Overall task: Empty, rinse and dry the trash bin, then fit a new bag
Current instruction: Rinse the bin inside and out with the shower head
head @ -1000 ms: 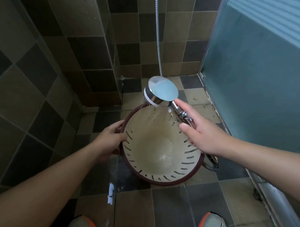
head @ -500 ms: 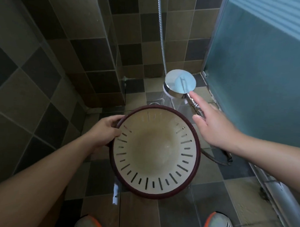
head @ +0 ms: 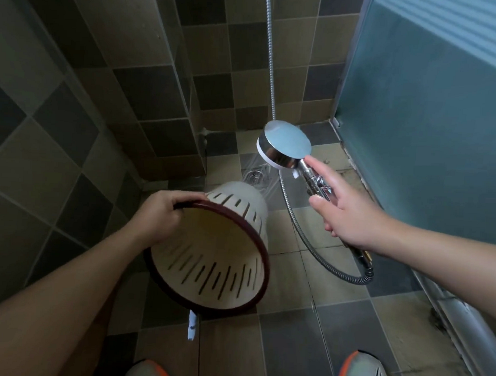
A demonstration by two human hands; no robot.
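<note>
Head view: trash bin tilted, mouth toward camera, base away.

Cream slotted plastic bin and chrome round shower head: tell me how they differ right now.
The cream slotted plastic bin with the dark red rim is matte plastic; the chrome round shower head is shiny metal. The bin is tipped, its mouth facing the camera; the shower head faces down, spraying water. The left hand grips the bin's rim; the right hand holds the shower head's handle. Both are held above the tiled floor.
</note>
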